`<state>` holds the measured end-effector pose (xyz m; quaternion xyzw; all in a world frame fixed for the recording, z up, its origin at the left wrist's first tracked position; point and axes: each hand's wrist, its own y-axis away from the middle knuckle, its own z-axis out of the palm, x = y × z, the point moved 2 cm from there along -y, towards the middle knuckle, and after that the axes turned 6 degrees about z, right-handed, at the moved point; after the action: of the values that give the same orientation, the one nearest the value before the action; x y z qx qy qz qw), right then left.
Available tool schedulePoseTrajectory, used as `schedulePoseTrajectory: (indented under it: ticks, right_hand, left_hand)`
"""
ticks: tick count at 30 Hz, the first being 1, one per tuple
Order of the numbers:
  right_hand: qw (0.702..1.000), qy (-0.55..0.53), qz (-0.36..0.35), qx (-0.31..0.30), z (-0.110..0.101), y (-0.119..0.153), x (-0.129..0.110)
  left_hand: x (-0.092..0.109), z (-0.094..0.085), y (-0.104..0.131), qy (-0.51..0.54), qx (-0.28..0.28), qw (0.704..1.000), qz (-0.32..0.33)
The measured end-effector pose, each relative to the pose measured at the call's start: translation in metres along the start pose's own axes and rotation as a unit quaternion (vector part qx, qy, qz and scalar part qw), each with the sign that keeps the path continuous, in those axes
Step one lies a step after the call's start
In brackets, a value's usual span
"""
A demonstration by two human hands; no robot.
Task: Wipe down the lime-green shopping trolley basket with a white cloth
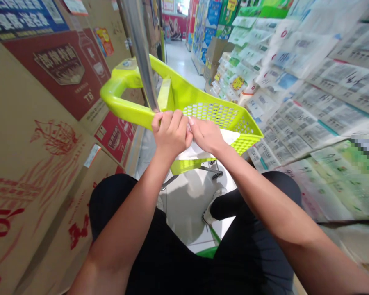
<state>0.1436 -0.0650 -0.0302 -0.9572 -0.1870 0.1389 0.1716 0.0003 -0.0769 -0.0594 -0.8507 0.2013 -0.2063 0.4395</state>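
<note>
My left hand [171, 130] is closed in a fist, knuckles up, at the near side of a lime-green shopping basket cart [199, 96]. Its index finger lies against the foot of a metal pole [143, 61] that slants down in front of the cart's handle. Pressed against it from the right is my right hand [206, 133], thumb and fingers pinched together. A tiny pale bit shows between the two hands, too small to name; whatever else they grip is hidden. Beneath them a white sheet [230, 137] lies over the basket's near part.
Stacked cardboard cartons [58, 123] rise close on the left. On the right, packs of tissue paper [298, 114] with handwritten prices are piled high. A tiled aisle [180, 57] runs ahead. Below are my knees, the cart's wheels [217, 175] and a green stool edge [207, 252].
</note>
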Motion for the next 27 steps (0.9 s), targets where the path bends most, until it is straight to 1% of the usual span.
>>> schedulePoseTrajectory:
  ticks: [1,2,5,6,7,8,9,10,13,15,16,17,18,19,21,22,23,25,27]
  right_hand:
    - [1.0,0.021,0.006,-0.018,-0.002,0.004,0.016]
    - [0.998,0.048,0.021,-0.029,-0.003,0.01,0.036]
    - [0.985,0.136,0.098,-0.031,-0.006,0.036,0.103]
    - [0.98,0.158,0.121,-0.028,-0.006,0.043,0.118]
    - [0.974,0.174,0.139,-0.024,-0.005,0.049,0.128]
    - [0.971,0.184,0.153,-0.017,-0.004,0.052,0.131]
    - [0.969,0.187,0.162,-0.007,-0.002,0.052,0.126]
    - [0.97,0.183,0.163,0.004,0.0,0.049,0.115]
    - [0.983,0.135,0.119,0.035,0.009,0.03,0.061]
    - [0.991,0.099,0.08,0.047,0.014,0.015,0.027]
    - [0.993,0.087,0.061,0.049,0.015,0.009,0.017]
    - [0.995,0.08,0.039,0.045,0.015,0.005,0.012]
    - [0.996,0.075,0.015,0.035,0.014,0.002,0.013]
    - [0.997,0.071,-0.01,0.019,0.013,0.0,0.019]
    - [0.996,0.071,-0.04,-0.02,0.01,-0.001,0.044]
    - [0.996,0.079,-0.036,-0.037,0.009,-0.002,0.061]
    - [0.994,0.092,-0.017,-0.05,0.008,-0.003,0.08]
    - [0.989,0.124,0.043,-0.067,0.006,-0.007,0.115]
    - [0.981,0.142,0.102,-0.08,0.007,-0.015,0.137]
  left_hand:
    - [-0.003,-0.003,0.0,0.0,-0.002,1.0,0.008]
    - [-0.007,-0.007,0.0,-0.005,-0.001,1.0,0.014]
    - [-0.016,-0.016,0.0,-0.017,0.007,1.0,0.011]
    - [-0.017,-0.018,0.0,-0.017,0.008,1.0,0.004]
    - [-0.017,-0.02,0.0,-0.017,0.009,1.0,-0.003]
    - [-0.016,-0.021,0.0,-0.018,0.01,1.0,-0.01]
    - [-0.013,-0.021,0.0,-0.02,0.01,1.0,-0.013]
    - [-0.01,-0.021,0.0,-0.022,0.009,1.0,-0.013]
    - [0.001,-0.02,0.0,-0.02,-0.006,1.0,0.004]
    - [0.004,-0.019,0.001,-0.015,-0.019,1.0,0.013]
    - [0.003,-0.018,0.0,-0.013,-0.025,1.0,0.014]
    - [0.0,-0.018,0.0,-0.012,-0.032,0.999,0.013]
    - [-0.004,-0.018,-0.001,-0.012,-0.041,0.999,0.012]
    - [-0.008,-0.018,-0.002,-0.015,-0.051,0.998,0.015]
    - [-0.016,-0.017,-0.005,-0.025,-0.075,0.996,0.028]
    - [-0.019,-0.017,-0.007,-0.028,-0.085,0.995,0.033]
    - [-0.021,-0.017,-0.01,-0.029,-0.092,0.995,0.035]
    - [-0.022,-0.016,-0.016,-0.026,-0.097,0.995,0.03]
    - [-0.02,-0.014,-0.023,-0.024,-0.102,0.994,0.031]
